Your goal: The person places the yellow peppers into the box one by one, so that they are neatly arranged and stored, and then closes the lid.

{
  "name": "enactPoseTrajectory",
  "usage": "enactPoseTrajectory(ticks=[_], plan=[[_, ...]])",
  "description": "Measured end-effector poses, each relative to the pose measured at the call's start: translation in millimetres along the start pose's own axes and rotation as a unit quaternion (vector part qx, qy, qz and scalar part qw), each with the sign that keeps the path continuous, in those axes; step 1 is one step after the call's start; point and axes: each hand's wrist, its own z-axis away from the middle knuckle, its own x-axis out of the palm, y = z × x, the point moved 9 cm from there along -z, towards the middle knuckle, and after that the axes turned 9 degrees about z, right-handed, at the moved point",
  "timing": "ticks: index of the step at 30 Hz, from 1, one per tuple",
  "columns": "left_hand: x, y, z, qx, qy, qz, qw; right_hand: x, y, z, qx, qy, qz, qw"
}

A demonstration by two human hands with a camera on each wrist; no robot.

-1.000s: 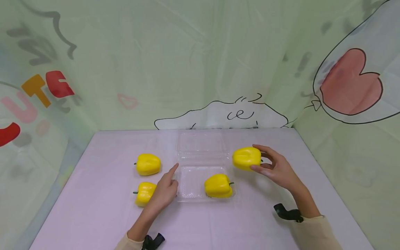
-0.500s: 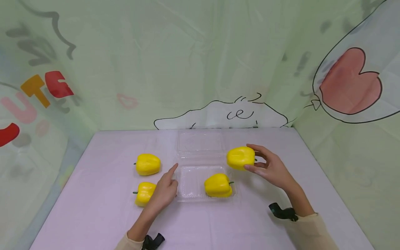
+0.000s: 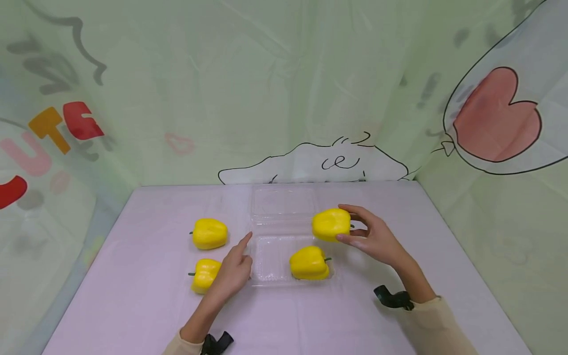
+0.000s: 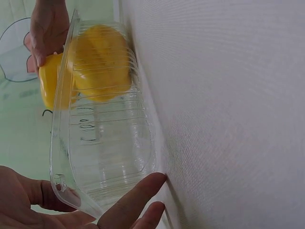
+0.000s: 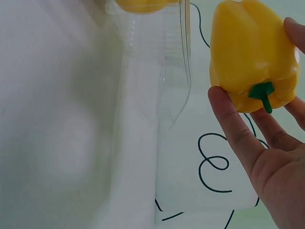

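Note:
My right hand (image 3: 370, 236) grips a yellow bell pepper (image 3: 331, 225) between thumb and fingers, its green stem toward the palm. The held pepper is raised near the right side of a clear plastic clamshell container (image 3: 270, 261). Inside the container's base, at its right end, lies another yellow bell pepper (image 3: 308, 263). My left hand (image 3: 232, 268) rests at the container's left side with the index finger stretched out. In the left wrist view, its fingers (image 4: 136, 200) reach along the clear wall near the rim.
Two more yellow bell peppers lie left of the container: a farther pepper (image 3: 210, 233) and a nearer pepper (image 3: 205, 276), partly hidden by my left hand. The container's clear lid (image 3: 284, 202) lies open toward the back. A printed curtain (image 3: 266, 98) encloses the pale table (image 3: 133, 296).
My right hand has moved left with the held pepper, closer to the container. My left hand and the other peppers have stayed put.

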Motion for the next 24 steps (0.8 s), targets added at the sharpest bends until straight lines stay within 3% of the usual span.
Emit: enactPoseTrajectory(ticks=[24], plan=[[0.2,-0.2,0.0,0.008,0.002,-0.005,1.0,29.1,-12.5,-15.1,-0.025,-0.017,-0.009,0.9995]])
